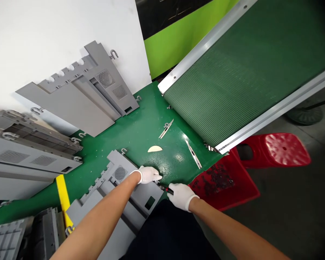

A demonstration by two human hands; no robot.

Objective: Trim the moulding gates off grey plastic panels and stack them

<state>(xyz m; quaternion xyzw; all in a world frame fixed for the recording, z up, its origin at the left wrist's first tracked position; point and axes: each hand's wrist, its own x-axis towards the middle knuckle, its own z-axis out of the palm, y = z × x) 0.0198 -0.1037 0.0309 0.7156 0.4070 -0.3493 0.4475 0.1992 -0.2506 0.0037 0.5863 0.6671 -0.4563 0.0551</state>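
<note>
Right hand [182, 196] clamped on a black-and-red hand tool [165, 189], its long axis running up-left toward the left hand [148, 174] — fingers together at the edge of a grey moulded panel [144, 195], grip unconfirmed. Panel lies on the green tabletop [141, 131]; a pale crescent piece [155, 148] lies just beyond.

Head view, angled down, close above left hand [148, 174], right hand [182, 196]

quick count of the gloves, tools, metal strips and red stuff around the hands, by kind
white work gloves: 2
black and red tool: 1
metal strips: 2
red stool: 1
red bin: 1
total: 7
</note>
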